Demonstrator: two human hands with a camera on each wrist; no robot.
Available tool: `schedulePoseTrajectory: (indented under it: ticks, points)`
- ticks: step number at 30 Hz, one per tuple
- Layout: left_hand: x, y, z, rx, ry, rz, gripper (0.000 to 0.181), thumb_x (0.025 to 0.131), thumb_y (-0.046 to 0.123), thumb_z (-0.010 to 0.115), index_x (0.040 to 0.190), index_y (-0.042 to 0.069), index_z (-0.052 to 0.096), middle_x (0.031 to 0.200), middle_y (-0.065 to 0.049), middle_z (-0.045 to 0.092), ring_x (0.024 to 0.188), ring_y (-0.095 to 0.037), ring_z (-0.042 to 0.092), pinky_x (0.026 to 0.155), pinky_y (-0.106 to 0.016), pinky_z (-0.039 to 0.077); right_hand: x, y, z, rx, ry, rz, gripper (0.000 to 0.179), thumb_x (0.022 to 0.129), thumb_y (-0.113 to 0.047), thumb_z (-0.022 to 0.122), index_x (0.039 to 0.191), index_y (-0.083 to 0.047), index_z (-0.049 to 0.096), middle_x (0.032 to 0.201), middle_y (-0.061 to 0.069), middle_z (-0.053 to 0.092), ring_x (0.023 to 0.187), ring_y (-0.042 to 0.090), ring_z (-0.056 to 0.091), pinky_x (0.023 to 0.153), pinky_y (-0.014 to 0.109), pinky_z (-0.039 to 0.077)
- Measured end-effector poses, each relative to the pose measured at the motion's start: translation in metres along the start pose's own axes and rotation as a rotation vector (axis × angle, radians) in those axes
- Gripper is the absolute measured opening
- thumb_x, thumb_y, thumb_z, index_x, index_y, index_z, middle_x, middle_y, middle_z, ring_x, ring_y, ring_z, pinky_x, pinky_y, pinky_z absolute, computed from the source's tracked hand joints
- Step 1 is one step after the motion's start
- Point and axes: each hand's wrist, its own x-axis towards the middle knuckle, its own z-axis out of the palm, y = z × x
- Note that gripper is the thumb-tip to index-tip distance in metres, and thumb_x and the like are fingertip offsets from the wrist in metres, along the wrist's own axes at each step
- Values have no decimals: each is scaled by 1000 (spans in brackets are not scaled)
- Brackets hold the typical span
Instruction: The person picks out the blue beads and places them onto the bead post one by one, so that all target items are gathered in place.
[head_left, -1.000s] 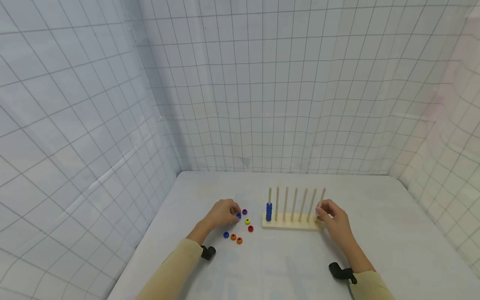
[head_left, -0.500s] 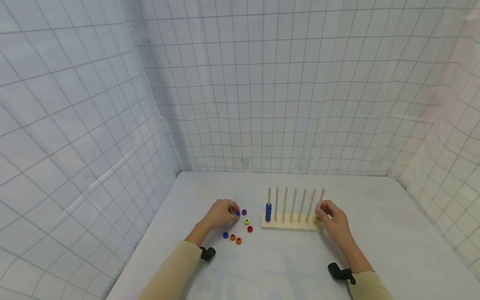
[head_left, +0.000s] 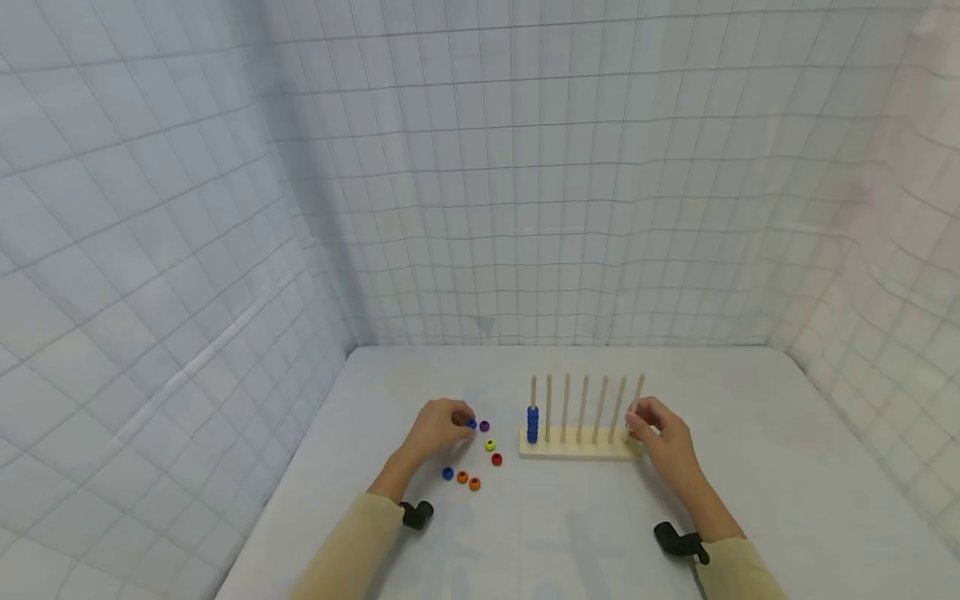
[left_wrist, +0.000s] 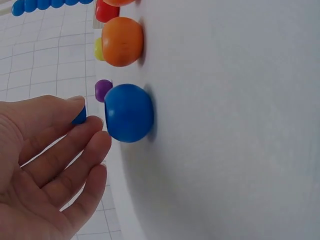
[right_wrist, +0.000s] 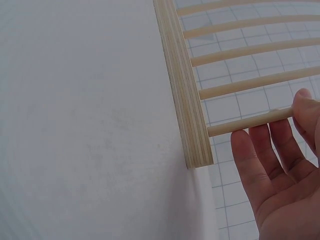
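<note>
My left hand (head_left: 437,427) pinches a blue bead (head_left: 472,424) between thumb and index finger; in the left wrist view only a sliver of that bead (left_wrist: 80,118) shows past the thumb. My right hand (head_left: 666,437) holds the rightmost peg (right_wrist: 250,123) of a wooden bead rack (head_left: 577,452), thumb on one side and fingertips on the other. Several blue beads (head_left: 532,425) are stacked on the rack's leftmost peg, while its other pegs carry none.
Around my left hand lie loose beads: a purple bead (head_left: 484,426), a yellow bead (head_left: 491,445), a red bead (head_left: 497,459), two orange beads (head_left: 475,483) and another blue bead (left_wrist: 130,113). White grid-patterned cloth (head_left: 525,208) hangs behind and beside the white table (head_left: 570,533).
The blue bead in my left hand has moved slightly away from me, now level with the purple bead in the head view. My right hand keeps its hold on the peg.
</note>
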Motion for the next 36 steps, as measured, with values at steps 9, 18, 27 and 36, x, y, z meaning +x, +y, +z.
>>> schedulePoseTrajectory:
  ticks: [9, 18, 27, 36]
  points:
    - [-3, 6, 3, -38, 50, 5, 20, 86, 11, 79, 106, 7, 75, 89, 4, 69, 82, -12, 63, 74, -35, 55, 0, 5, 0, 27, -1, 5, 12, 99, -9, 64, 101, 2, 63, 91, 12, 66, 85, 25, 67, 71, 28, 59]
    - [-5, 10, 5, -74, 97, -7, 22, 87, 12, 78, 109, 8, 75, 88, 6, 68, 81, -12, 62, 74, -33, 55, -1, -20, -5, 15, -34, 26, 10, 100, -7, 63, 101, 3, 63, 93, 18, 67, 88, 35, 67, 74, 34, 59]
    - [-6, 17, 5, -85, 154, -1, 20, 88, 13, 78, 108, 12, 75, 90, 7, 68, 83, -13, 61, 74, -33, 54, 3, 21, 1, 0, -5, 32, 10, 100, -16, 65, 101, -7, 63, 93, 8, 67, 87, 23, 67, 73, 28, 59]
    - [-9, 24, 6, -98, 213, 24, 19, 85, 11, 79, 103, 15, 75, 85, 10, 67, 82, -12, 60, 73, -34, 53, 2, 22, 1, -14, -1, 31, 6, 100, -15, 66, 100, -10, 63, 91, 6, 68, 85, 15, 66, 72, 24, 58]
